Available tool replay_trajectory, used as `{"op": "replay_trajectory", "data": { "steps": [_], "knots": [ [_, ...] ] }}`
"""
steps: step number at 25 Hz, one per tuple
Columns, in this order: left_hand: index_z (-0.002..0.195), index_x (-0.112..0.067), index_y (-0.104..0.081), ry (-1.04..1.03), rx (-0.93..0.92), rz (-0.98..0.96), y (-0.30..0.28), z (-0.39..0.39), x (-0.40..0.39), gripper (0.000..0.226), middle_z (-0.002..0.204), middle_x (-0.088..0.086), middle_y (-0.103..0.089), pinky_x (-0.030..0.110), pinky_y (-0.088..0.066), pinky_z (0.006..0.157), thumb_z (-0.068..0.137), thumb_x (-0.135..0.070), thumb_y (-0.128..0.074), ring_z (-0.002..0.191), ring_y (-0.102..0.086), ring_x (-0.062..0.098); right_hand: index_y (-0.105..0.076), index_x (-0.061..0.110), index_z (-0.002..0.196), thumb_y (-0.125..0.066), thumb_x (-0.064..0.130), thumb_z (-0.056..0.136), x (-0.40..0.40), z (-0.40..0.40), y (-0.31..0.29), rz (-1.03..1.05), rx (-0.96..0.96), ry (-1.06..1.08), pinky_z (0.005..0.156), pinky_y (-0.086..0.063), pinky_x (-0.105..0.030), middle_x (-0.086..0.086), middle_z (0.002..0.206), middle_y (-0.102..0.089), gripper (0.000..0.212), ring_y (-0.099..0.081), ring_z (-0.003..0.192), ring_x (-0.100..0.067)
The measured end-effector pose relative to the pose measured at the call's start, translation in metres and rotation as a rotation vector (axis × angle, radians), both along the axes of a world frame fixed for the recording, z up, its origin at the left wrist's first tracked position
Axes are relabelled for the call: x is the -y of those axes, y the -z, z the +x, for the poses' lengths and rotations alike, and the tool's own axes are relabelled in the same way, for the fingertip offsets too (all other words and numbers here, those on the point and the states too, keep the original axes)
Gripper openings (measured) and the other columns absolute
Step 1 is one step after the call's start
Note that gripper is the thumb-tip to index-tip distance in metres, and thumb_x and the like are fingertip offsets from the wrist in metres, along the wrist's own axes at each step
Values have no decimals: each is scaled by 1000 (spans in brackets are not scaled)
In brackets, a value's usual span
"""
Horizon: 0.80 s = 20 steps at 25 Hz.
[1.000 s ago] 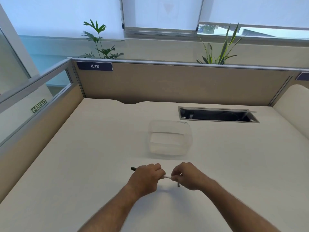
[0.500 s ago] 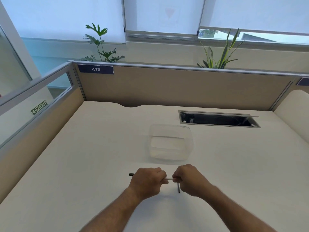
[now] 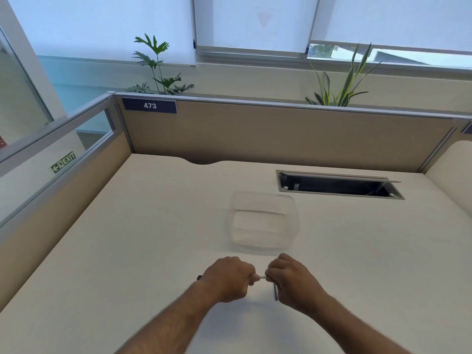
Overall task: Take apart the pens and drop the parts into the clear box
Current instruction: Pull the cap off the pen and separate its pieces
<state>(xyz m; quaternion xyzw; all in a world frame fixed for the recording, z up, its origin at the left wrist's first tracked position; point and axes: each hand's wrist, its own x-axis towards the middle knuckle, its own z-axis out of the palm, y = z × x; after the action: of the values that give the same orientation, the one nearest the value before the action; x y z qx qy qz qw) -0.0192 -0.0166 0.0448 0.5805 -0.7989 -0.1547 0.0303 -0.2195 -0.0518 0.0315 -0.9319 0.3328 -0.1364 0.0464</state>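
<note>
Head view puts both of my hands low and centre over the pale surface (image 3: 127,251), fists side by side with knuckles toward me. My left hand (image 3: 228,279) is curled tight around the pen (image 3: 261,277); only a dark tip pokes out past its outer side, by the wrist. Between the two fists I see a short white stretch of the pen, thin and round, running level from one hand to the other. My right hand (image 3: 290,279) is closed too, thumb and forefinger pinching the white piece at its right end. A slim dark rod (image 3: 275,292) hangs down from under that hand, nearly upright; I cannot tell whether it touches the surface.

Just beyond my hands sits the box (image 3: 264,221), clear, rounded at the corners, open at the top, with nothing visible inside. It stands apart from both hands. Behind it to the right a cable slot (image 3: 339,186) is cut into the surface.
</note>
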Motion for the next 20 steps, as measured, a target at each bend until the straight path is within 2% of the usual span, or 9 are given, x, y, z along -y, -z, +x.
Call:
{"op": "replay_trajectory", "data": {
  "steps": [2,5,7,8,10,11,15,17,20],
  "knots": [
    [94,-21,-70,-4,-95,152,-8,0,2,32,91,4,-70,37,-50,74,101,-35,-41,82,-62,23,-69,19,73,-72,4,73,0,-2,1,-57,-3,-52,55,-47,-23,6,72,-66,16,-54,65,-17],
    [95,-21,-69,-98,-309,371,-16,-1,5,32,63,2,-61,35,-53,65,102,-35,-41,58,-57,20,-68,15,80,-62,7,86,0,-8,1,-196,22,-104,61,-49,-28,1,79,-66,11,-55,69,-20],
    [98,-23,-67,-148,-403,434,-18,-2,7,28,59,5,-62,32,-52,57,101,-35,-42,49,-53,17,-69,13,83,-50,10,94,0,-11,-2,-239,46,-105,62,-50,-29,0,84,-68,22,-58,71,-21],
    [99,-24,-65,-149,-422,423,-18,-2,8,24,63,6,-65,30,-51,57,100,-37,-45,48,-52,14,-70,15,84,-52,11,93,1,-12,-5,-226,42,-86,61,-51,-29,1,85,-69,20,-59,71,-20],
    [99,-27,-63,-119,-375,319,-15,-2,10,20,73,0,-69,30,-51,62,93,-45,-56,55,-57,10,-69,19,86,-69,14,84,4,-11,-13,-127,3,-39,57,-52,-27,5,88,-70,5,-62,71,-18],
    [99,-29,-63,-91,-307,245,-12,-1,11,22,79,-2,-69,31,-52,66,89,-48,-61,63,-59,12,-69,21,88,-72,18,82,6,-10,-16,-41,-35,-17,57,-53,-27,7,91,-70,7,-64,75,-17],
    [101,-27,-64,57,-112,-56,-4,-6,12,20,90,1,-71,35,-52,68,90,-43,-59,77,-62,23,-66,22,109,-50,29,97,14,-7,-23,274,-191,39,79,-53,-35,6,112,-66,21,-61,99,-18],
    [100,-24,-66,119,-78,-164,0,-8,11,21,90,0,-69,34,-49,64,91,-40,-57,76,-62,26,-68,21,105,-47,28,98,17,-4,-25,353,-264,67,81,-53,-39,2,107,-69,23,-62,95,-22],
    [101,-22,-66,144,-50,-239,3,-12,8,19,90,1,-69,34,-46,61,91,-35,-57,75,-63,29,-70,20,97,-53,26,96,21,-3,-25,358,-301,112,73,-53,-38,-3,94,-73,19,-64,84,-23]
  ]
}}
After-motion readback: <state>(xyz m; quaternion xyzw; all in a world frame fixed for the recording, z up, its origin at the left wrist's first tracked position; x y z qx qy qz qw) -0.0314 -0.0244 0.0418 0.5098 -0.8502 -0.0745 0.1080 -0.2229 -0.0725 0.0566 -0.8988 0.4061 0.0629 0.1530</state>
